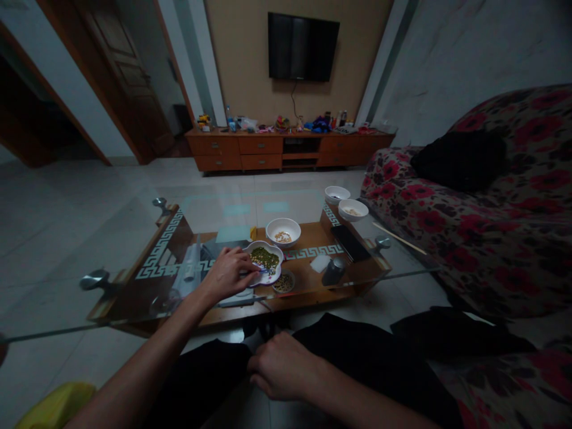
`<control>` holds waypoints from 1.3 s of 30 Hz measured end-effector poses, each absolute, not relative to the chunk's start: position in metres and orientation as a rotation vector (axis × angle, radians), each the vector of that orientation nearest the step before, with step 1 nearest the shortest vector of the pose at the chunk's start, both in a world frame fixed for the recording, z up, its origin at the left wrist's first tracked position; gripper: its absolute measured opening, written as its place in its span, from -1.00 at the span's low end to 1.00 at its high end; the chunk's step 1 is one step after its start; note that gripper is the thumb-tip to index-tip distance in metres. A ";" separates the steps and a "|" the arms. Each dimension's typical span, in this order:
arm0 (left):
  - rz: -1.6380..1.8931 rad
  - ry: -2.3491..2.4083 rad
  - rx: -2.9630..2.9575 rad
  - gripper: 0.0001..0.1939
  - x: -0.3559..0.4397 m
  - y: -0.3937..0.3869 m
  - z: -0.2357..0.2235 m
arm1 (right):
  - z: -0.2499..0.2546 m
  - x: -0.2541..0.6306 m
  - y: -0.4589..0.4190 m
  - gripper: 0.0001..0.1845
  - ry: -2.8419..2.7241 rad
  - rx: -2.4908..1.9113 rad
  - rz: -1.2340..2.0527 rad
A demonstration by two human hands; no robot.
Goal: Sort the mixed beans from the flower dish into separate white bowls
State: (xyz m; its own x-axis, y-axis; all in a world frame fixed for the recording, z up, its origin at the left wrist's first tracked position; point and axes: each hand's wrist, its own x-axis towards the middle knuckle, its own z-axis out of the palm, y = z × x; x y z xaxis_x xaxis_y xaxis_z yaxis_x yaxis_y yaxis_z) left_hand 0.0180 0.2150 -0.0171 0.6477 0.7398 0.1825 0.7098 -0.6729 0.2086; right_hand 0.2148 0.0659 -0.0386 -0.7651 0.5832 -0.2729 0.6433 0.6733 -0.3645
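Note:
My left hand (232, 271) reaches over the near left side of a white, flower-shaped plate (276, 277) that holds green beans and some paler ones. Its fingers are pinched on a thin bluish tool (264, 270), whose kind is too small to make out. Just behind the plate stands a white bowl (270, 234) with light-coloured beans on its bottom. A small dish (292, 282) of mixed beans is at the plate's near right. Lower down, over my lap, my right hand (283, 366) is curled closed; whether anything is inside cannot be seen.
Everything stands around a glass-topped table (134, 298). At its far right are two white bowls (337, 194) and a light wooden stick (399, 237). A dark jar (333, 271) and a black case (351, 243) lie nearer. A flowered sofa (447, 220) borders the right side.

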 end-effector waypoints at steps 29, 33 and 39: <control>0.608 1.290 2.699 -0.84 0.024 0.218 -0.019 | -0.039 0.215 0.066 -0.71 2.727 0.979 -0.661; 0.550 1.302 2.715 -0.82 0.025 0.218 -0.018 | -0.039 0.215 0.066 -0.72 2.739 0.989 -0.672; 0.409 1.333 2.704 -0.82 0.030 0.216 -0.014 | -0.040 0.215 0.066 -0.73 2.737 0.984 -0.665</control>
